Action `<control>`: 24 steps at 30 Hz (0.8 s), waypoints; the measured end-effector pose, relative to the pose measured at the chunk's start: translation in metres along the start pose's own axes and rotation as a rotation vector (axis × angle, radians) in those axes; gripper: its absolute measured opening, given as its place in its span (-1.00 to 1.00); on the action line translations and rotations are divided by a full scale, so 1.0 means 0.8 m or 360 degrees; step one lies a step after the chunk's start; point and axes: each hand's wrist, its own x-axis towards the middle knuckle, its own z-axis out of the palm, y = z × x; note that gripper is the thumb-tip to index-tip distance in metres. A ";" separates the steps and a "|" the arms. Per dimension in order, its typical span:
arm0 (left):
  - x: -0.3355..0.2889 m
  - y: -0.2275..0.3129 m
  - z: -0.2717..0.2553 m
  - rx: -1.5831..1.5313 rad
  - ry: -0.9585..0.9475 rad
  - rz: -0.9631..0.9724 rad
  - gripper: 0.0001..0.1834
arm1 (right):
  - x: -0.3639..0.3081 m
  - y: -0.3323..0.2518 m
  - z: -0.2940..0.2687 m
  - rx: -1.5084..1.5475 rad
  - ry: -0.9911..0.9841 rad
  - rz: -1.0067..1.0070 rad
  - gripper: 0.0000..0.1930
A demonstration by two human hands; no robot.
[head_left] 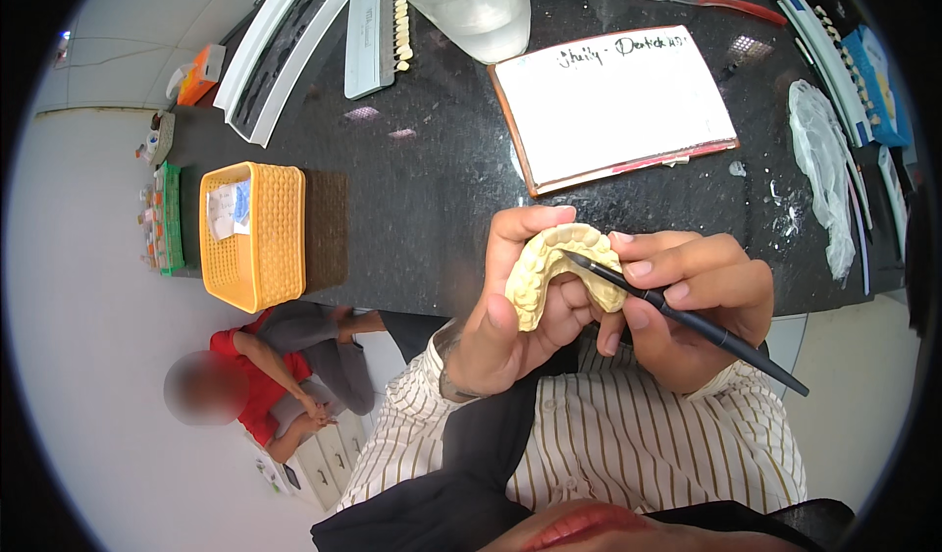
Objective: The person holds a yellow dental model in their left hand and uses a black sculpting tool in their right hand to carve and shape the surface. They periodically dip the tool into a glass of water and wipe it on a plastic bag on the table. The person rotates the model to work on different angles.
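A pale yellow plaster dental cast (530, 282), shaped like a horseshoe with teeth along its arch, is held up in front of the table edge. My left hand (500, 312) is closed around its left side, with the thumb at the near end and a finger over the far rim. Between the thumb and fingers of my right hand (702, 287) is a slim black pen (726, 336), slanting down to the right. Its pointed tip reaches the inner side of the arch near the front teeth; contact cannot be made out for certain. Fingertips of the right hand also rest against the cast's right side.
An open notebook (618, 110) lies beyond my hands on the black table (412, 218). Around it are a glass of water (481, 22), a tooth shade guide (371, 42), a red-handled toothbrush (702, 0), a plastic bag (822, 179) and a yellow basket (278, 238). A person in red (257, 395) sits at left.
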 end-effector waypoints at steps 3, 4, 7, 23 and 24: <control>-0.002 0.004 0.004 0.0115 0.0085 -0.0041 -0.26 | 0.000 0.003 -0.001 0.0004 -0.0049 -0.0026 -0.65; -0.003 0.004 0.005 0.0143 0.0116 -0.0034 -0.27 | 0.000 0.003 -0.003 -0.0017 -0.0082 -0.0042 -0.64; -0.001 0.000 0.004 0.0076 0.0078 0.0010 -0.29 | -0.004 0.007 0.002 0.0123 0.0085 -0.0158 -0.66; 0.004 -0.007 0.019 -0.0160 0.0193 0.0070 -0.38 | -0.010 -0.046 -0.160 -0.0800 0.1080 0.0171 -0.80; 0.005 -0.008 0.020 -0.0144 0.0198 0.0075 -0.38 | -0.013 -0.047 -0.164 -0.0744 0.1025 0.0234 -0.79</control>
